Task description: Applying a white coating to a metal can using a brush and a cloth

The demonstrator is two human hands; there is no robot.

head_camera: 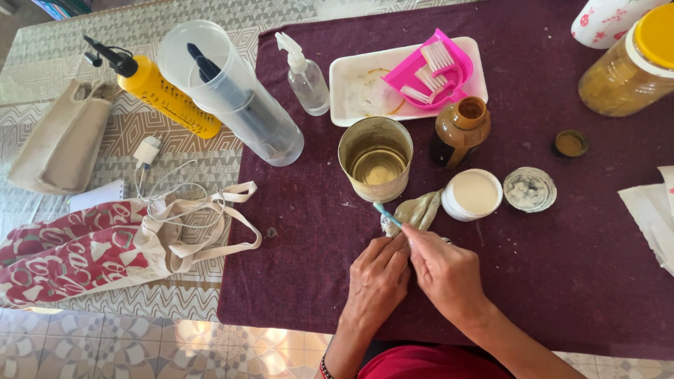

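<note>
Brush: a thin teal-handled brush (387, 214) pinched in the right hand (449, 274), its handle pointing up and left toward the tin.
Rag: a crumpled grey-green rag (418, 210) lies on the cloth just beyond both hands, touching the fingertips, between the tin and the white pot.
Right hand: fingers closed together on the brush, knuckles up.
Left hand: left hand (377, 277) curled beside the right, touching it, fingers bent onto the near end of the rag; whether it truly grips it I cannot tell.
Tin: open metal tin (375, 158) with yellowish liquid, upright, just beyond the rag.
White pot: round pot (472, 194) of cream paste, just right of the rag.
Foil lid: crumpled foil-lined lid (530, 189) beside the pot.
Brown jar: open brown jar (461, 130) behind the pot; its cap (570, 143) lies apart to the right.
Tray: white tray (351, 91) holding a pink dustpan and brush (432, 70).
Spray bottle: clear bottle (305, 74) left of the tray.
Cloth: maroon cloth (576, 281) under all of this.
Bag: red-and-white tote (77, 253) lying far left, off the cloth.
</note>
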